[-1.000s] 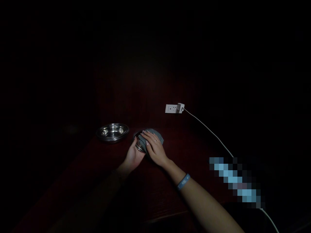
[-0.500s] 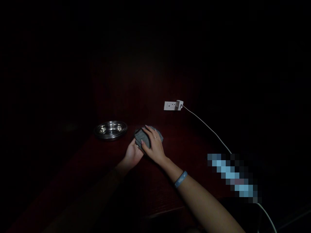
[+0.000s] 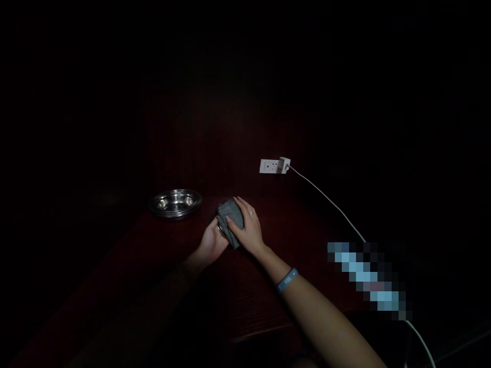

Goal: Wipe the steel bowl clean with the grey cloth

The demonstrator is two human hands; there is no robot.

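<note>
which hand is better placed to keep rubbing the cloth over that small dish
Right. The right hand already lies on top of the grey cloth, pressing it, while the left hand cups the small metal dish from below.

hands [image 3: 249, 230] rubbing grey cloth [image 3: 231, 220], steel bowl [image 3: 175, 202]

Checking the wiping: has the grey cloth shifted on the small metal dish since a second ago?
Yes. The grey cloth has bunched leftward, toward the stacked steel bowls.
</note>
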